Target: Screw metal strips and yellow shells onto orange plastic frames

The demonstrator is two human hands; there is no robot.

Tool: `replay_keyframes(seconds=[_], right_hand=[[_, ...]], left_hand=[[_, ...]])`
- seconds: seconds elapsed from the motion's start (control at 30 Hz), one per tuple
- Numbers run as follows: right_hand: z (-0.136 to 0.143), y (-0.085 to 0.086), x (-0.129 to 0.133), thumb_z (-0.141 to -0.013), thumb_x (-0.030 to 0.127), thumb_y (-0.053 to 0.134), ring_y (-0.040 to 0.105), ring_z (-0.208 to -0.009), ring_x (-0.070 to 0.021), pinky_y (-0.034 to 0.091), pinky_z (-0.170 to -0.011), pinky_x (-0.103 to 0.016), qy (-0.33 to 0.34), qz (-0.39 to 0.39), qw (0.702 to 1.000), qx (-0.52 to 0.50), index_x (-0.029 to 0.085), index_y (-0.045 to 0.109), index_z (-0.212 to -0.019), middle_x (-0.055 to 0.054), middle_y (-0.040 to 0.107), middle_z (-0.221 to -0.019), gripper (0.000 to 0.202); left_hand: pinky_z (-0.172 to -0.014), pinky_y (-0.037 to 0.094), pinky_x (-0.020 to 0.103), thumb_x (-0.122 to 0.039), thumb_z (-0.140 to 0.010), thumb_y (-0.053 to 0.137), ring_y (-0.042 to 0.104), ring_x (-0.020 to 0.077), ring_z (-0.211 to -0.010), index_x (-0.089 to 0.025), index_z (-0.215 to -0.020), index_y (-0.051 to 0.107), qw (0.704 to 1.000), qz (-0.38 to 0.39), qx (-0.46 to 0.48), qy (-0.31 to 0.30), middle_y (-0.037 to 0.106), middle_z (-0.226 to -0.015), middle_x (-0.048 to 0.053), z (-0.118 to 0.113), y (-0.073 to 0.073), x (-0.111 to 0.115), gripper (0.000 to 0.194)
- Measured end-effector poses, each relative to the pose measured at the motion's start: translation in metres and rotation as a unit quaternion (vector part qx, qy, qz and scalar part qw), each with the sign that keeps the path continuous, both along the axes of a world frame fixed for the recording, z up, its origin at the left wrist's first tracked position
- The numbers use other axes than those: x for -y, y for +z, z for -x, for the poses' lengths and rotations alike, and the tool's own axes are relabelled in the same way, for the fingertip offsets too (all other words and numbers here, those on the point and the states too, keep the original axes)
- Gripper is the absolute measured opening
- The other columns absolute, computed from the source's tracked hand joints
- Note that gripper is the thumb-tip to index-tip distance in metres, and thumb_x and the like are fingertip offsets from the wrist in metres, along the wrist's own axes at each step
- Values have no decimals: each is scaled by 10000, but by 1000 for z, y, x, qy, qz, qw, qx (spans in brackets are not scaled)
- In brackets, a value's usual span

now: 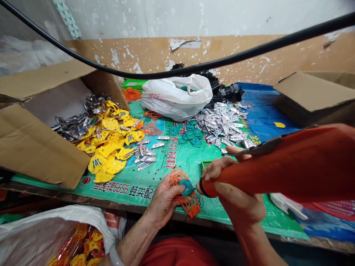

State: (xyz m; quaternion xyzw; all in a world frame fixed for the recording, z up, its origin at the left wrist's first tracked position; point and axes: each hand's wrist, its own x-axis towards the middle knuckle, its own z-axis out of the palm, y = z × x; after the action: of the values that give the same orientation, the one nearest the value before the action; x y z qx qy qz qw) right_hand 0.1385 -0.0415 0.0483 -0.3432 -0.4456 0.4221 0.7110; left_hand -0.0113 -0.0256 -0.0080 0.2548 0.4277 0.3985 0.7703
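My left hand (163, 201) holds an orange plastic lattice frame (185, 197) with a small teal piece (187, 187) set in its middle, just above the near edge of the green mat (172, 155). My right hand (235, 192) grips a large orange tool (291, 166) whose dark nose points at the teal piece. The tool's body fills the right side of the view and hides part of the hand.
A pile of yellow plastic pieces and silver clips (108, 136) spills from an open cardboard box (36, 140) at left. More silver clips (224, 125) and teal pieces lie at centre right, a white plastic bag (177, 96) behind. Another bag of yellow and orange parts (80, 247) sits below left.
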Motion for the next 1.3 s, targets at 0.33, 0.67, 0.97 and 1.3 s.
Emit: replay_keyframes(seconds=[0.33,0.67,0.97,1.3], right_hand=[[0,-6,-2,-675,307,746,579,-625,-187,497,-680,-402,5,-4,999,31,338,537,-1101,33,595,-690,475],[2,-6,-1,-649,320,770,550,-621,-192,510,-670,-417,0,3,1000,12,365,564,-1091,31,579,-677,489],[-27,24,-21,-554,113,735,576,-568,-160,492,-583,-330,-122,-34,992,-6,248,616,-1062,38,630,-630,538],[-47,-7,-61,-554,211,761,536,-510,-122,451,-495,-283,-155,40,985,59,173,659,-612,18,619,-610,123]], left_hand=[[-603,537,277,-163,-671,729,581,133,-706,-182,-1058,612,1000,10,18,5,634,-895,14,1,-1,-1,405],[-648,566,293,-149,-744,697,597,146,-775,-164,-1101,587,1000,1,27,-8,628,-988,54,3,-1,-1,373],[-705,571,276,-143,-749,723,629,141,-812,-170,-1100,623,998,14,63,-7,656,-1006,52,5,-7,-3,366],[-673,582,334,-226,-722,759,676,180,-740,-206,-1140,601,999,21,-4,-36,667,-1015,54,3,-4,-3,448]])
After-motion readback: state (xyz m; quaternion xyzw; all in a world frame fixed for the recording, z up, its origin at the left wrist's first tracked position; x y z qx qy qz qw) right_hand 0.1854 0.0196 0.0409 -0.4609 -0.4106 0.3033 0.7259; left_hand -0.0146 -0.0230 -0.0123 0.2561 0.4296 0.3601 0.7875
